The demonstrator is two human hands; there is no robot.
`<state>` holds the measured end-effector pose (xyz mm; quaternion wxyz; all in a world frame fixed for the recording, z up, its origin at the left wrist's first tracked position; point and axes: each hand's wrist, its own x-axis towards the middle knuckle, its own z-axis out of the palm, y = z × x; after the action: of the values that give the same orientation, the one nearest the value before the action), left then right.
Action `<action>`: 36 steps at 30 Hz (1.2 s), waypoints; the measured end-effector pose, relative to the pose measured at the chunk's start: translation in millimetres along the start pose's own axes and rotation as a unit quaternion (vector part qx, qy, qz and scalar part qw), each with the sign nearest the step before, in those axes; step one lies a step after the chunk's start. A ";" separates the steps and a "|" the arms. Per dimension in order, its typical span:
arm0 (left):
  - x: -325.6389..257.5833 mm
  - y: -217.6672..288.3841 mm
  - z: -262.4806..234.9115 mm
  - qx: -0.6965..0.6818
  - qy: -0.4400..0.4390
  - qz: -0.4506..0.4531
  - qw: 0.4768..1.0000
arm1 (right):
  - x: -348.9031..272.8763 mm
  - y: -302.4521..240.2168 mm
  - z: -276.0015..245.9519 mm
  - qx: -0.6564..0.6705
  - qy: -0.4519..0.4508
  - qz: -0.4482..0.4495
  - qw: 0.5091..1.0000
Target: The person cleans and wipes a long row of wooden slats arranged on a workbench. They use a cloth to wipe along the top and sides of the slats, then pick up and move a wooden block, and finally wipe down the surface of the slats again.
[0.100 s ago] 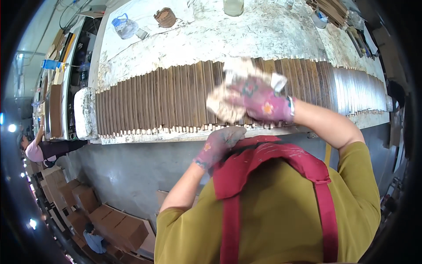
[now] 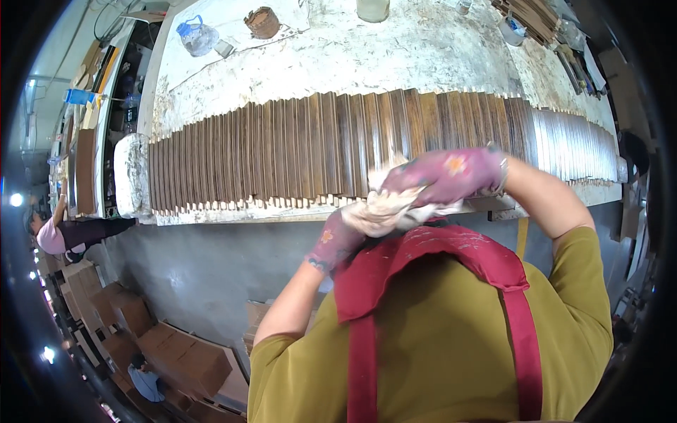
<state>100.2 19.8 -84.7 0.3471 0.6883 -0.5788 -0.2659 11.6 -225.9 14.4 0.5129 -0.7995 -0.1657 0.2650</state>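
My right hand [image 2: 451, 176], in a purple flowered glove, is closed on a crumpled cream cloth [image 2: 384, 211] at the near edge of the table. Against the cloth's left side is my gloved left hand [image 2: 338, 236], its fingers covered by the cloth, so their grip does not show. Beyond both hands lies a long row of brown wooden strips [image 2: 282, 151], set side by side across the table. Toward the right end the strips [image 2: 571, 144] shine with pale light.
On the white, stained table [image 2: 338, 67] stand a blue-handled plastic jug [image 2: 199, 39], a brown tub [image 2: 262, 23] and a glass jar [image 2: 372, 8]. A wrapped block [image 2: 132, 176] is at the left end. Cardboard boxes [image 2: 183, 356] and two other people are at left.
My right hand has drawn the cloth off the strips, back toward me to the table edge. The cloth now meets my left hand, which was apart from it.
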 end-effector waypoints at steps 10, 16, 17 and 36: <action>-0.6 15.4 51.3 -0.367 -0.025 -0.185 0.911 | -2.7 36.8 19.4 -0.392 0.223 -0.074 0.889; 5.8 64.9 63.6 -0.446 0.076 -0.308 0.837 | -59.6 9.6 -39.7 0.103 0.205 0.034 0.973; 9.6 75.3 69.7 -0.465 0.067 -0.284 0.836 | -58.8 10.4 -51.1 0.134 0.314 0.047 0.939; 51.7 88.1 119.2 0.291 0.077 -0.005 0.954 | -105.5 35.1 19.2 -0.128 0.077 -0.111 0.982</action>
<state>-35.5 -59.0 -87.1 0.1742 0.7807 -0.5992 -0.0339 -85.0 -283.1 2.9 0.4435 -0.8533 -0.2465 0.1203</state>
